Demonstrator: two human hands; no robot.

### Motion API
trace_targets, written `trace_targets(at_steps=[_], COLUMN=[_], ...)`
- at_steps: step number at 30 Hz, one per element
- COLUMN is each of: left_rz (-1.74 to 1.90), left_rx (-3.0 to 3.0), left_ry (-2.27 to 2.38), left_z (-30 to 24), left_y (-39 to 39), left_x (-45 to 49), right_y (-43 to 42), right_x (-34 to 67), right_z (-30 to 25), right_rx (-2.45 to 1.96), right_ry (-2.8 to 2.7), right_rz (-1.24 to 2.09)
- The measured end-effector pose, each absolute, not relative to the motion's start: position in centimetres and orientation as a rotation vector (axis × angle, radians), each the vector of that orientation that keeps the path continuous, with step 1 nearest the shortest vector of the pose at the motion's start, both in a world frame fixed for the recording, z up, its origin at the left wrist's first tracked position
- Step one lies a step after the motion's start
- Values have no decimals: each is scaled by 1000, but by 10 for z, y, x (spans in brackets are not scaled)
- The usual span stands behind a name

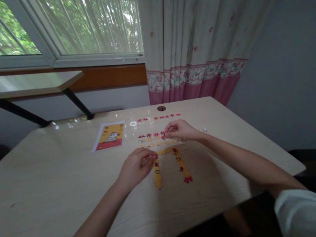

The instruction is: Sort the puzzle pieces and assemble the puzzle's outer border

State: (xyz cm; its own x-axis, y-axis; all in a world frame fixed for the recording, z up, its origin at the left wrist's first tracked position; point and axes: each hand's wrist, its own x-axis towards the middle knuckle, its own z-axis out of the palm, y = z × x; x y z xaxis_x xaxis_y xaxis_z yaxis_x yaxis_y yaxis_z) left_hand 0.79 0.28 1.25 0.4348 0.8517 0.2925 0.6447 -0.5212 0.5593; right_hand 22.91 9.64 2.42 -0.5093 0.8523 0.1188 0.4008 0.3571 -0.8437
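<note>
A partly joined jigsaw puzzle, yellow with red and dark marks, forms a top edge and two sides on the table. At its upper left corner is my left hand, thumb and fingers pinched together; what lies between them is too small to make out. Farther back, my right hand is closed in a pinch on a red puzzle piece at the rows of loose pieces. Those rows hold red pieces and yellow pieces, partly covered by the right hand.
A printed reference picture of a spotted white animal lies left of the loose pieces. Another row of red pieces lies near a round hole in the table. A raised shelf stands at back left, below the window; a curtain hangs behind.
</note>
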Motion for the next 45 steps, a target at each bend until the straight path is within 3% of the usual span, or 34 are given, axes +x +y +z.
trace_targets(at_steps=[2, 6, 13, 21, 29, 36, 45], left_rz=[828, 866, 886, 919, 866, 608, 349], left_rx=[2220, 2073, 2011, 1720, 1855, 2441, 2609], left_ry=[1260, 1225, 1177, 1138, 1098, 1117, 1137], left_z=[13, 9, 5, 0, 3, 10, 19], left_y=[1, -3, -6, -4, -4, 7, 6], left_x=[16, 27, 34, 32, 32, -4, -9], right_y=[69, 27, 9, 8, 8, -8, -38], right_x=[243, 251, 231, 236, 237, 235, 212], right_z=[20, 11, 7, 9, 14, 16, -10], right_rx=[-1062, -1089, -1126, -815, -757, -777, -706], right_ry=[-1987, -1986, -1948, -2069, -2046, -2063, -2456], right_rz=[1150, 1013, 913, 272, 63, 147, 195])
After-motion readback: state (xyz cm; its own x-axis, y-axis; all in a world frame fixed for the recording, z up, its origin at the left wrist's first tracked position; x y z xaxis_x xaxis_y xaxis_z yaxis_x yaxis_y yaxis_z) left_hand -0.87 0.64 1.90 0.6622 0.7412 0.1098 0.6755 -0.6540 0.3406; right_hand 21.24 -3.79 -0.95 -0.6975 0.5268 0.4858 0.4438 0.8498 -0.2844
